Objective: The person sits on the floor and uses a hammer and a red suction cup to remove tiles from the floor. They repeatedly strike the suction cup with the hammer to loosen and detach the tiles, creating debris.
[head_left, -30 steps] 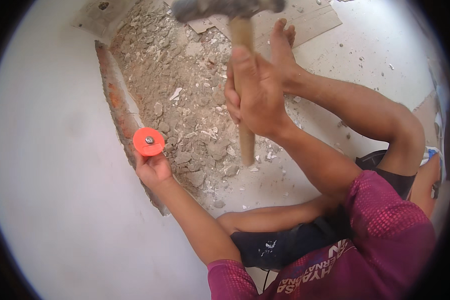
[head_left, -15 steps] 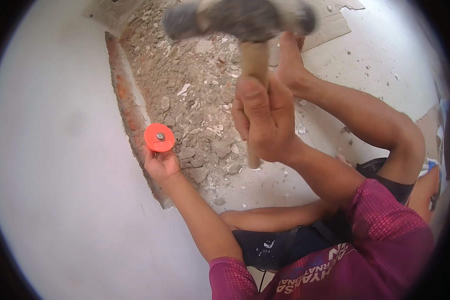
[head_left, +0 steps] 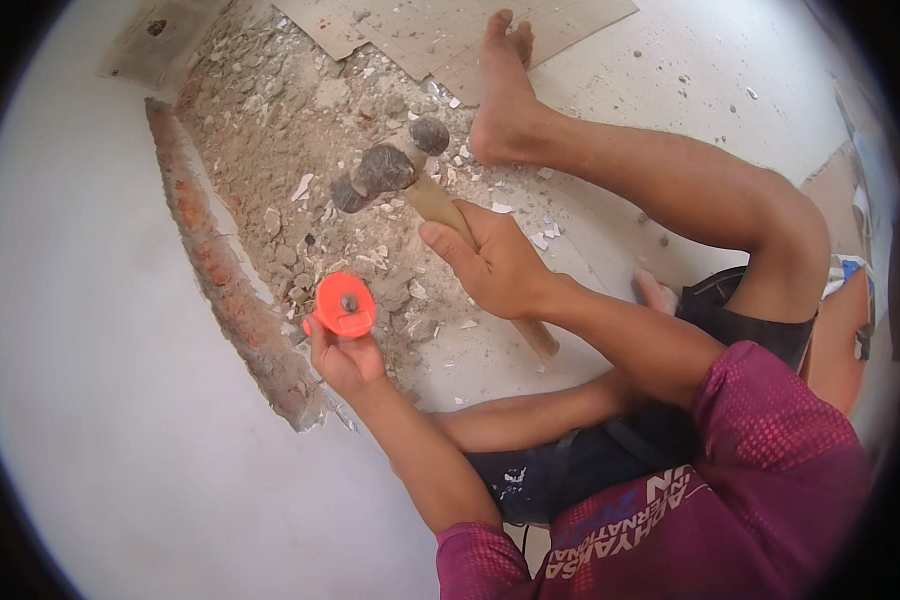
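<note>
My left hand is closed around a chisel with a round orange hand guard; its metal striking end pokes up through the guard. The chisel's tip is hidden, but the tool is beside the lower part of a rough channel cut in the white wall, where reddish brick shows. In my right hand, fingers wrapped round the wooden handle, is a hammer. Its worn dark head hangs above the rubble, up and to the right of the guard, apart from the chisel.
Broken plaster and mortar rubble covers the floor along the wall. A flat cardboard sheet lies at the far side. A recessed box is set in the wall at far left. My bare foot rests beside the rubble.
The hammer has come down from its raised position, its head now lower and tilted left. The view has shifted, so the channel appears farther left. My left hand still grips the chisel.
</note>
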